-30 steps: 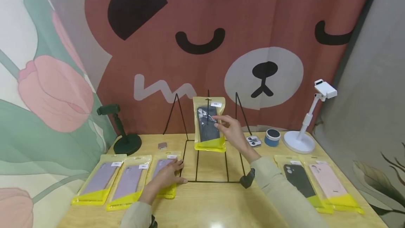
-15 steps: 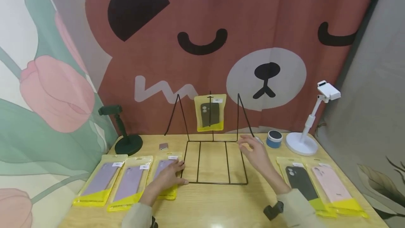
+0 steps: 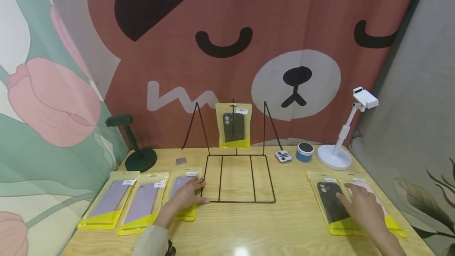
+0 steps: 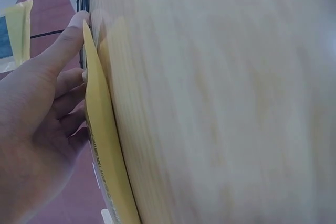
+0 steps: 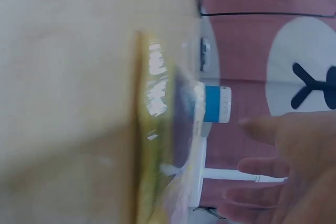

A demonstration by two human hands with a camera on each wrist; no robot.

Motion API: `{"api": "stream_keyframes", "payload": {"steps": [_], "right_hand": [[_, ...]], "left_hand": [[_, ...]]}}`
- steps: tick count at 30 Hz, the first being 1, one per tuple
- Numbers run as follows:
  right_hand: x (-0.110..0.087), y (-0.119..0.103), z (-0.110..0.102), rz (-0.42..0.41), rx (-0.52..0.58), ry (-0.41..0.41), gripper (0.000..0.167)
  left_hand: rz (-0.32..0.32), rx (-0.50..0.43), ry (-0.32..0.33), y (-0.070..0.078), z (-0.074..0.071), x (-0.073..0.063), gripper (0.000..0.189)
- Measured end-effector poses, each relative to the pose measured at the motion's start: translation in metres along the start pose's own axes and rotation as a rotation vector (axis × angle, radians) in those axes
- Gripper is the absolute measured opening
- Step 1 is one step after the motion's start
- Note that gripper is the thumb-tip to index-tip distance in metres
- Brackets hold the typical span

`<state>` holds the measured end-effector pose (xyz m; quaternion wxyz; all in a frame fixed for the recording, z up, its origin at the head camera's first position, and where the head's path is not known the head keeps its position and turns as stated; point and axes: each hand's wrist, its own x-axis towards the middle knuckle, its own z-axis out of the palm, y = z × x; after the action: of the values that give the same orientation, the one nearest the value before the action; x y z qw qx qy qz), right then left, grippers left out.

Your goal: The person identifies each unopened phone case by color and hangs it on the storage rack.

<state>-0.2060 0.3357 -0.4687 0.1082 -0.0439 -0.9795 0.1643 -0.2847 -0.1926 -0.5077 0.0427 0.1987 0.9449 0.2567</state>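
Observation:
My left hand (image 3: pixel 186 196) rests with spread fingers on a purple phone case package (image 3: pixel 179 184), its fingertips and thumb right at the left side of a black wire rack (image 3: pixel 252 179). In the left wrist view, the thumb lies beside the package's yellow edge (image 4: pixel 102 108). A dark phone case in a yellow-trimmed pouch (image 3: pixel 239 129) hangs from the rack's upper prong. Over on the right, my right hand (image 3: pixel 367 208) reaches above a dark phone case package (image 3: pixel 330 202) and a pink one (image 3: pixel 395 226). Its fingers are loosely extended in the right wrist view.
Two more purple case packages (image 3: pixel 140 204) lie at left. Behind them stand a dark green phone stand (image 3: pixel 141 160) and a small pinkish square (image 3: pixel 180 161). An earphone box (image 3: pixel 283 156), a blue-and-white round jar-like item (image 3: pixel 304 152) and a white stand (image 3: pixel 334 157) line the back right.
My right hand has let go of the hanging dark case package and moved right and down, over the packages on the right. My left hand has stayed in place.

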Motion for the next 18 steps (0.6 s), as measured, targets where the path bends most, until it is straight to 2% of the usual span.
{"api": "stream_keyframes", "payload": {"steps": [5, 10, 13, 18], "right_hand": [[-0.012, -0.002, 0.011, 0.009, -0.103, -0.106, 0.081], [-0.015, -0.009, 0.021, 0.124, -0.126, -0.222, 0.103], [-0.014, -0.011, 0.024, 0.168, -0.103, -0.262, 0.108], [-0.013, -0.012, 0.023, 0.124, -0.108, -0.25, 0.097]], "left_hand": [[-0.004, -0.002, 0.02, 0.001, 0.001, 0.001, 0.077], [0.024, 0.009, 0.016, -0.001, 0.002, 0.002, 0.076], [0.026, -0.001, 0.014, -0.002, 0.003, 0.002, 0.077], [0.035, 0.022, 0.024, -0.002, 0.005, 0.001, 0.075]]}}
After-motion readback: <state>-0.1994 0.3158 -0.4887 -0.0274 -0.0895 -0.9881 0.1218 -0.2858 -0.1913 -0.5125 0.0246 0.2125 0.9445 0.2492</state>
